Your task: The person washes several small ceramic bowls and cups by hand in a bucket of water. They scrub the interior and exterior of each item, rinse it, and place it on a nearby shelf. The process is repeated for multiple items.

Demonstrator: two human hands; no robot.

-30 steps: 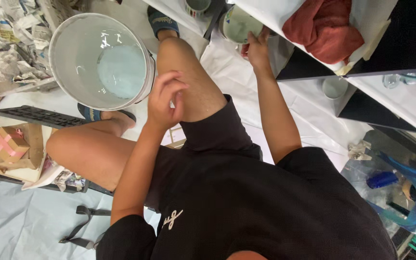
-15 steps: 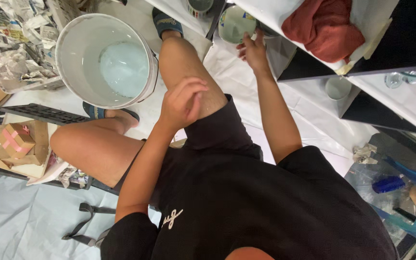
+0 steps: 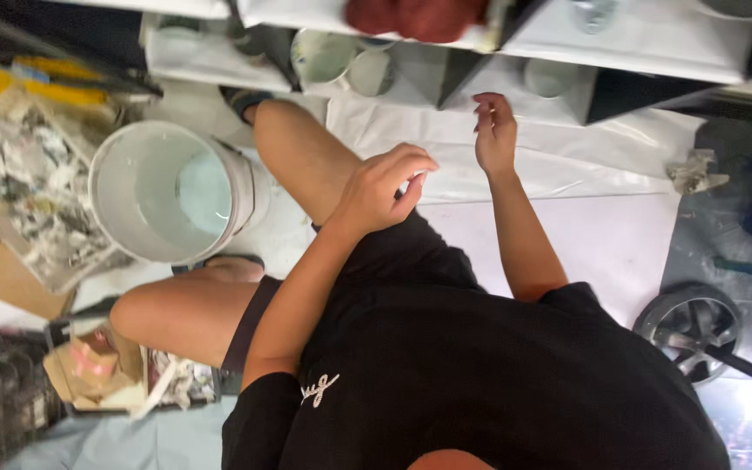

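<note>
Both of our hands are empty, and the nearest things to them are the pale mugs on the low shelf ahead of us. Largest first: the white plastic sheet (image 3: 567,148) covers the floor under and beyond our legs, and the white-edged shelving (image 3: 637,39) runs across the top of the view with a red cloth (image 3: 415,16) hanging off its upper level. To our left stands the big white bucket (image 3: 167,191) with a pool of pale liquid in its bottom, just beside our knee, and past it a clear bin of crumpled newspaper (image 3: 28,191); a dark crate with cardboard boxes (image 3: 97,370) sits lower left, and a round metal fan (image 3: 689,324) lies to the right. Our right hand (image 3: 495,135) is raised over the sheet with fingers loosely spread and slightly curled, holding nothing; the mugs (image 3: 345,61) lie ahead of it and to its left, on the shelf, apart from the fingertips, while a smaller pale cup (image 3: 548,77) sits ahead and a little to its right. Our left hand (image 3: 385,187) hovers over our thigh, fingers curled with thumb near the fingertips, pinching nothing that we can make out. The right hand is the nearer to the shelf; the mugs stand with mouths turned toward us.
</note>
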